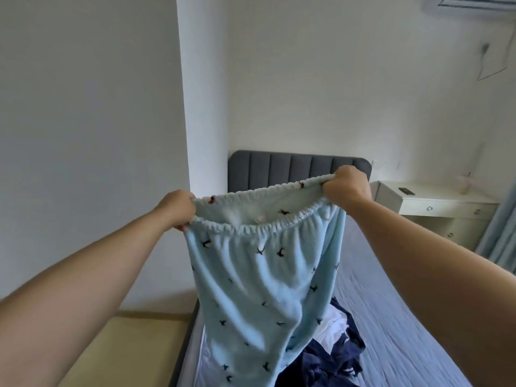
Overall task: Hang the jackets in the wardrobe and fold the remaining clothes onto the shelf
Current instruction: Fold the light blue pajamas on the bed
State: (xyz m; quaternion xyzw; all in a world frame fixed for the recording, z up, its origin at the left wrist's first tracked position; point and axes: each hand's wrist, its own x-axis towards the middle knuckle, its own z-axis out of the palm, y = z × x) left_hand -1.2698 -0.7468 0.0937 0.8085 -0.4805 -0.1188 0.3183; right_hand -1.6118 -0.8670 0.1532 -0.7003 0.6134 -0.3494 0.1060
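A pair of light blue fleece trousers (pixel 259 289) with small dark bird prints hangs in the air above the bed, held up by its elastic waistband. My left hand (pixel 178 209) grips the waistband's left end. My right hand (pixel 347 187) grips the right end, a little higher, so the band is stretched wide. The trouser legs drop down toward the mattress. Behind them lies a heap of dark navy and white clothes (pixel 332 347) on the bed.
The bed (pixel 391 317) has a blue-grey sheet and a dark grey padded headboard (pixel 293 166). A white nightstand (pixel 435 202) with a phone stands at the right, beside a blue curtain (pixel 499 236). A white wall column rises at the left.
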